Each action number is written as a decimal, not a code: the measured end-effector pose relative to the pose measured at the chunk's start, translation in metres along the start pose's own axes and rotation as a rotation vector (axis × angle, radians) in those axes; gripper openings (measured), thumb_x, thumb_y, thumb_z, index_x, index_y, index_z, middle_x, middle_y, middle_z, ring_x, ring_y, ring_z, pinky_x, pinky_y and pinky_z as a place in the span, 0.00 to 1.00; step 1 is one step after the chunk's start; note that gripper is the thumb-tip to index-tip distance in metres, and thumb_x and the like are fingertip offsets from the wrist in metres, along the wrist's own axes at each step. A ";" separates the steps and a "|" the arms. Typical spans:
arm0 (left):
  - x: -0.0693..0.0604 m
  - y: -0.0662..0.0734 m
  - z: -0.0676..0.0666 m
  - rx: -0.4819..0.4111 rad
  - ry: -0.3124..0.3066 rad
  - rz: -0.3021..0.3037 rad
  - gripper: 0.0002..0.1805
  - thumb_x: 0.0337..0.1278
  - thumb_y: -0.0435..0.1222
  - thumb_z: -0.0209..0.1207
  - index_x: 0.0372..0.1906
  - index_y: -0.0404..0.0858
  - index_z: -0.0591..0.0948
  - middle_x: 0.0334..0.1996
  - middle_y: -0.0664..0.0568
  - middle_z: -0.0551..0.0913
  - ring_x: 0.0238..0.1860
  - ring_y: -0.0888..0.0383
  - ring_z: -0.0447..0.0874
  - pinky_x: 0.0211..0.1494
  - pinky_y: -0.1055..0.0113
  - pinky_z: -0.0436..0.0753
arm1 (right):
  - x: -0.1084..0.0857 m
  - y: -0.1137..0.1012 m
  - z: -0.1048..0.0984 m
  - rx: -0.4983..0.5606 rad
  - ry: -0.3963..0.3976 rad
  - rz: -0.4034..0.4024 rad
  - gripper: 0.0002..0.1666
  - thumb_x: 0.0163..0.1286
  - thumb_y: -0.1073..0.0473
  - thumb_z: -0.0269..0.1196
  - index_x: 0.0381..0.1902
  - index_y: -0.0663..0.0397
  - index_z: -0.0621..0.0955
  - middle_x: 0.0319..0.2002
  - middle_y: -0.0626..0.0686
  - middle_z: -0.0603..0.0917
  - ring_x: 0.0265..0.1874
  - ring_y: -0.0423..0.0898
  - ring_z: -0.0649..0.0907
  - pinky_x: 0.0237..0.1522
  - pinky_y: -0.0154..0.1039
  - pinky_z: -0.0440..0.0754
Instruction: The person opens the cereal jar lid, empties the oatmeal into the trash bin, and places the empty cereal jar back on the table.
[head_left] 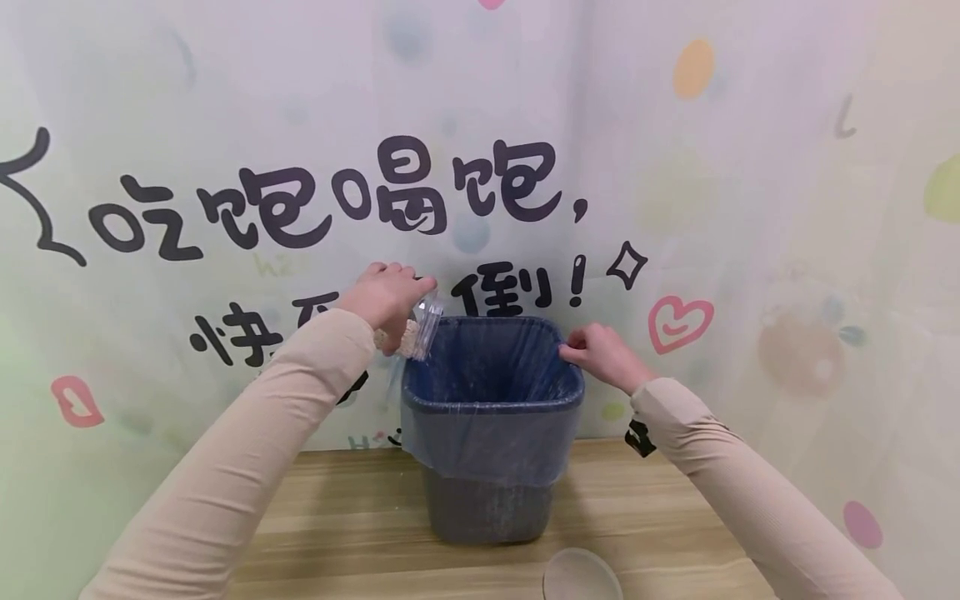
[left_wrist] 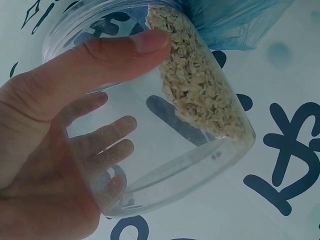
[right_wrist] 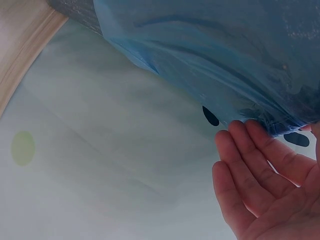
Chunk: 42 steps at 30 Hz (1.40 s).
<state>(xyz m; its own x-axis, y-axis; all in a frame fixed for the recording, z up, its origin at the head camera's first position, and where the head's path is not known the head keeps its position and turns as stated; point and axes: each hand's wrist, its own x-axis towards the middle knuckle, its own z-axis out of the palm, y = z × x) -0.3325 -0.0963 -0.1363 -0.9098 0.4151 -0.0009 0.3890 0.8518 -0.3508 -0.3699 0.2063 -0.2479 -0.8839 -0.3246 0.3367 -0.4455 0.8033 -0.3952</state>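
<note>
My left hand (head_left: 387,302) grips a clear plastic jar (head_left: 427,327) at the left rim of a dark blue trash bin (head_left: 491,512). In the left wrist view the thumb lies across the jar's near side, and the other fingers show through its far side. The jar is tilted with its mouth toward the bin, and rolled oats (left_wrist: 197,80) lie along one side of it. At the bin's right rim, my right hand (head_left: 603,357) pinches the edge, where a translucent blue liner bag (right_wrist: 200,60) is folded over. Its thumb is mostly hidden in the right wrist view.
The bin stands upright on a wood-grain tabletop (head_left: 337,533). A round pale disc, like a lid (head_left: 582,577), lies in front of it, cut off by the frame's lower edge. Close behind hangs a printed cloth (head_left: 480,75) with black characters and coloured shapes.
</note>
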 end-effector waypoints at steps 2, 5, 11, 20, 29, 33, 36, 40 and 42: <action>0.000 0.000 0.001 0.001 0.002 -0.002 0.55 0.28 0.31 0.77 0.70 0.38 0.62 0.63 0.38 0.69 0.63 0.40 0.64 0.68 0.46 0.59 | 0.000 0.000 0.000 -0.001 -0.002 0.003 0.13 0.67 0.60 0.59 0.28 0.65 0.83 0.24 0.52 0.83 0.23 0.45 0.78 0.30 0.40 0.77; 0.001 -0.001 0.002 0.001 0.005 -0.005 0.55 0.27 0.31 0.77 0.69 0.38 0.63 0.62 0.38 0.69 0.63 0.40 0.64 0.67 0.46 0.59 | 0.001 0.001 0.000 0.000 -0.005 0.009 0.13 0.68 0.60 0.59 0.29 0.65 0.84 0.25 0.53 0.83 0.24 0.45 0.78 0.31 0.40 0.78; 0.002 -0.001 0.001 0.010 -0.001 -0.009 0.55 0.26 0.31 0.77 0.69 0.38 0.62 0.62 0.38 0.69 0.62 0.41 0.64 0.68 0.47 0.58 | 0.001 -0.001 0.000 0.004 -0.009 0.019 0.13 0.68 0.60 0.59 0.30 0.65 0.84 0.25 0.53 0.83 0.24 0.46 0.78 0.31 0.40 0.78; 0.002 0.002 -0.002 0.043 -0.005 -0.015 0.54 0.28 0.31 0.77 0.69 0.38 0.63 0.62 0.38 0.70 0.62 0.41 0.65 0.67 0.47 0.60 | 0.001 -0.003 -0.001 0.007 -0.004 0.018 0.13 0.68 0.61 0.59 0.29 0.65 0.84 0.24 0.53 0.83 0.24 0.46 0.78 0.30 0.40 0.77; 0.004 0.005 -0.002 0.055 -0.004 -0.019 0.54 0.25 0.31 0.78 0.68 0.39 0.64 0.60 0.39 0.71 0.61 0.41 0.65 0.66 0.47 0.61 | 0.001 0.000 0.000 -0.002 0.003 -0.002 0.13 0.67 0.61 0.59 0.28 0.65 0.83 0.24 0.52 0.82 0.23 0.45 0.77 0.29 0.39 0.77; 0.004 0.006 -0.002 0.059 -0.005 -0.020 0.53 0.25 0.31 0.78 0.67 0.39 0.65 0.59 0.40 0.71 0.60 0.42 0.66 0.65 0.47 0.62 | 0.001 0.001 0.000 -0.003 0.006 -0.009 0.13 0.67 0.62 0.59 0.27 0.64 0.83 0.23 0.52 0.81 0.22 0.45 0.76 0.29 0.39 0.76; 0.006 0.006 -0.002 0.060 -0.006 -0.020 0.53 0.25 0.30 0.78 0.67 0.39 0.65 0.59 0.40 0.71 0.60 0.42 0.66 0.65 0.47 0.62 | 0.000 0.000 0.000 -0.005 0.008 -0.008 0.12 0.67 0.62 0.59 0.27 0.64 0.83 0.23 0.52 0.81 0.22 0.45 0.76 0.29 0.39 0.76; 0.006 0.006 -0.002 0.064 -0.012 -0.020 0.54 0.25 0.30 0.77 0.68 0.39 0.64 0.60 0.39 0.71 0.61 0.41 0.66 0.65 0.47 0.61 | 0.000 -0.001 0.000 -0.003 -0.002 0.003 0.12 0.67 0.61 0.59 0.29 0.65 0.83 0.24 0.52 0.83 0.24 0.45 0.78 0.31 0.40 0.78; 0.006 0.006 -0.002 0.064 -0.014 -0.019 0.54 0.25 0.29 0.77 0.68 0.39 0.64 0.61 0.39 0.70 0.61 0.41 0.65 0.65 0.47 0.61 | -0.001 -0.001 0.000 -0.002 -0.007 0.009 0.13 0.67 0.60 0.59 0.30 0.65 0.84 0.25 0.53 0.83 0.24 0.46 0.78 0.32 0.41 0.79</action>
<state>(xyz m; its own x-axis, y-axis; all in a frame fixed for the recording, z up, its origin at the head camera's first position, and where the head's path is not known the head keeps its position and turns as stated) -0.3355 -0.0879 -0.1360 -0.9192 0.3938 -0.0064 0.3615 0.8372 -0.4104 -0.3687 0.2057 -0.2476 -0.8890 -0.3205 0.3271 -0.4370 0.8072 -0.3968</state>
